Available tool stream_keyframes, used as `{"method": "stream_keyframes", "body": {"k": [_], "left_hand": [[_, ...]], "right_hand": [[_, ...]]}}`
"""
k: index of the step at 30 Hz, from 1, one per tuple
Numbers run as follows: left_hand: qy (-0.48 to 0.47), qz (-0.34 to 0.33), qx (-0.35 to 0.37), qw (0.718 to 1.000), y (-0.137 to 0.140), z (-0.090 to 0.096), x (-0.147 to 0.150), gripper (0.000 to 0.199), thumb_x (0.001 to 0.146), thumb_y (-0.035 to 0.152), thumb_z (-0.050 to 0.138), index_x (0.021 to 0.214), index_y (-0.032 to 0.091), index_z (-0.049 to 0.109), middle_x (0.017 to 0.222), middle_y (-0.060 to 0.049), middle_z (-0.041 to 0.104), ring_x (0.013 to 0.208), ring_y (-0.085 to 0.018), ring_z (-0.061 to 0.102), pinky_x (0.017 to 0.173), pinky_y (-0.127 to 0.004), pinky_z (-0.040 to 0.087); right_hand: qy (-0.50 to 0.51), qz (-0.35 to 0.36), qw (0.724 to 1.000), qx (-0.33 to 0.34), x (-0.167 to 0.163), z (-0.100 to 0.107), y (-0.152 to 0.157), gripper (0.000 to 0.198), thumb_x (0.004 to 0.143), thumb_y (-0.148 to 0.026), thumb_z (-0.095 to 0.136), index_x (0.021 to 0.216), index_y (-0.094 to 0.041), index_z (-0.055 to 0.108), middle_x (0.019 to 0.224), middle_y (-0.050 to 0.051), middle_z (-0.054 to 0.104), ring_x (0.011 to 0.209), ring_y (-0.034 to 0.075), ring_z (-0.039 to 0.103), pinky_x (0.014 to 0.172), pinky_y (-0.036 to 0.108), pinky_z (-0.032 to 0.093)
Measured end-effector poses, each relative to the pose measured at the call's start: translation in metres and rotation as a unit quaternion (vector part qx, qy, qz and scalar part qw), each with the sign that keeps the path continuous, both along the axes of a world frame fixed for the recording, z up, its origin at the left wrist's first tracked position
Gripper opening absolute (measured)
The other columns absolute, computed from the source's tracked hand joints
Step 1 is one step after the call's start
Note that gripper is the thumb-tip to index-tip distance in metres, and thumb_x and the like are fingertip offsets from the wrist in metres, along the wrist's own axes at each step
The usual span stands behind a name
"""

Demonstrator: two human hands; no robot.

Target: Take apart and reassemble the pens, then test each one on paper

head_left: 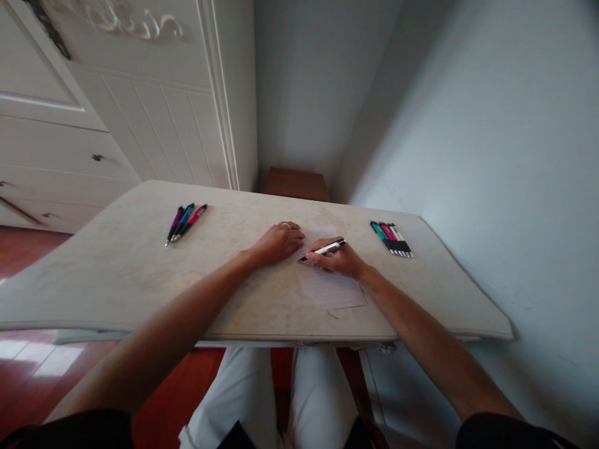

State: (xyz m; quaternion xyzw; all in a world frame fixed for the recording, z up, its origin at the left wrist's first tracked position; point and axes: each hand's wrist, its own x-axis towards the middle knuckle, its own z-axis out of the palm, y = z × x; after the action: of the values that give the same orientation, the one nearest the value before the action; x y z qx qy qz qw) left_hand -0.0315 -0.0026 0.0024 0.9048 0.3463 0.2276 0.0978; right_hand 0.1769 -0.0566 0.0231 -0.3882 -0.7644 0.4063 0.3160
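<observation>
The fingers of the right hand (336,257) pinch a white pen (330,247), slanting leftward down toward the paper (334,292). The left hand (278,242) lies beside its tip, fingers loosely together.

Quantities, located relative to the lined paper (333,292):
- Lined paper: one visible piece; layers not countable.
- Hands: two; left hand (278,243) at its left edge, right hand (340,259) over it.
- Held pen (331,247): one, above it.
- Left-hand pens (184,219): three, well left of it.
- Right-hand pens (388,233): at least four, right of it; exact count unclear.
- Ring (286,226): one, left of it.
- Table (116,268): one, beneath it.
</observation>
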Motion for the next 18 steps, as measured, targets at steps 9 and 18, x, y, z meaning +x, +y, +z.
{"method": "stream_keyframes", "body": {"k": [9,18], "left_hand": [[0.0,0.005,0.002,1.0,-0.0005,0.0005,0.0,0.03,0.091,0.033,0.05,0.109,0.021,0.07,0.121,-0.011,0.063,0.114,-0.023,0.057,0.101,-0.038,0.045],[-0.001,0.002,-0.002,1.0,-0.0017,0.003,0.0006,0.03,0.091,0.033,0.05,0.109,0.019,0.07,0.121,-0.012,0.063,0.114,-0.023,0.057,0.102,-0.038,0.044]], "right_hand": [[0.005,-0.002,1.0,-0.008,0.0038,-0.0032,0.0027,0.029,0.082,-0.043,0.062,0.076,-0.014,0.063,0.057,-0.001,0.058,0.045,0.009,0.051,0.042,0.02,0.039],[-0.003,-0.02,1.0,0.002,0.002,0.0039,0.0008,0.03,0.08,-0.042,0.062,0.068,-0.015,0.06,0.053,-0.001,0.056,0.043,0.008,0.047,0.041,0.02,0.037]]}}
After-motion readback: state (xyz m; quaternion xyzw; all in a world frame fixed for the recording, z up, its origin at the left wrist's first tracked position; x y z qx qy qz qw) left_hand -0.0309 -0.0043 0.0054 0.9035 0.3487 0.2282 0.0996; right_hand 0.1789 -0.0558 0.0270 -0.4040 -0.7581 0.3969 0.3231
